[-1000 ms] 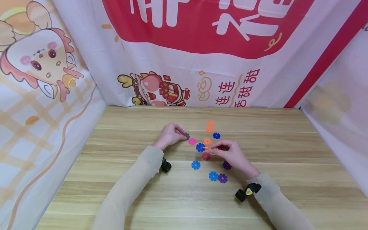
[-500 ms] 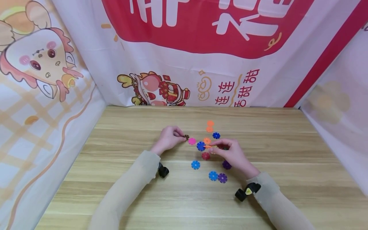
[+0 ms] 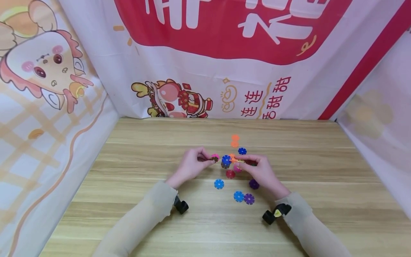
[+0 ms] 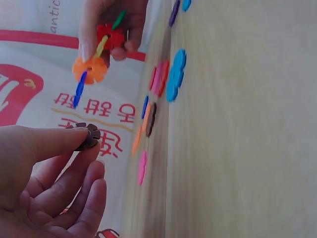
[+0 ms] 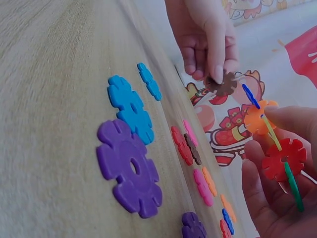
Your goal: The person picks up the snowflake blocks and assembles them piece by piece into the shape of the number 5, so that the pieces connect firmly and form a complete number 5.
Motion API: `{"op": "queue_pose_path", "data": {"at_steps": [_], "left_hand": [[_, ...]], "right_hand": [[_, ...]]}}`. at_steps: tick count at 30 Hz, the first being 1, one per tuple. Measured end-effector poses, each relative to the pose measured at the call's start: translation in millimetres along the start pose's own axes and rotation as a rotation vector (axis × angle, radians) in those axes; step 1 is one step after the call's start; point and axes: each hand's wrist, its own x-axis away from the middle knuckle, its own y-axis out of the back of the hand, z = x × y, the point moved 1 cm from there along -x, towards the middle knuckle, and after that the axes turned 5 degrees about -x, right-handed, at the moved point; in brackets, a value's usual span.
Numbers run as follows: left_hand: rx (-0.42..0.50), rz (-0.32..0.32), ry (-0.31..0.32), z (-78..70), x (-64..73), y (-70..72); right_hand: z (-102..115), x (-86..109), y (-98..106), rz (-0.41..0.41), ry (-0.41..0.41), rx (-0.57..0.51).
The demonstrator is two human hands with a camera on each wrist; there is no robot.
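Pinching a brown disc (image 4: 88, 136) between thumb and fingers, the left hand (image 3: 192, 165) hangs above the table (image 3: 154, 139), on the side toward its left edge. Facing it, the right hand (image 3: 261, 173) grips a chain of slotted discs between thumb and fingers: a blue disc (image 5: 251, 95) at the free end, pointing at the brown one but apart from it, then an orange disc (image 5: 257, 119), a yellow disc (image 5: 272, 133), a red disc (image 5: 284, 157) and a green disc (image 5: 293, 187). Loose discs lie flat around and below the hands. Two orange discs (image 3: 235, 137) are nearest the far edge, with a dark blue disc (image 3: 242, 151) close by. Farthest from that edge, a light blue disc (image 3: 238, 196) and a purple disc (image 3: 249, 198) lie side by side.
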Motion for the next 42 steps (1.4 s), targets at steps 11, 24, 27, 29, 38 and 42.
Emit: {"op": "queue_pose_path", "data": {"at_steps": [11, 24, 27, 29, 38, 42], "left_hand": [[0.045, 0.013, -0.057, -11.8, 11.2, -10.9], [0.048, -0.02, -0.048, -16.6, 8.4, -15.8], [0.05, -0.025, -0.048, -16.8, 7.6, -16.8], [0.054, -0.027, -0.054, -16.9, 7.1, -17.1], [0.065, -0.036, -0.066, -16.7, 3.8, -16.3], [0.062, -0.038, -0.079, -17.0, 2.9, -16.5]], "right_hand": [[-0.8, -1.5, -1.5, -0.016, 0.021, 0.036], [-1.6, -0.6, -8.4, 0.047, 0.008, 0.018], [-2.8, -0.8, -9.0, 0.068, 0.008, 0.014], [-3.2, -1.2, -9.3, 0.077, 0.01, 0.021], [-0.9, -2.3, -11.9, 0.084, -0.011, -0.014], [1.8, -3.0, -13.5, 0.069, -0.016, -0.076]]}}
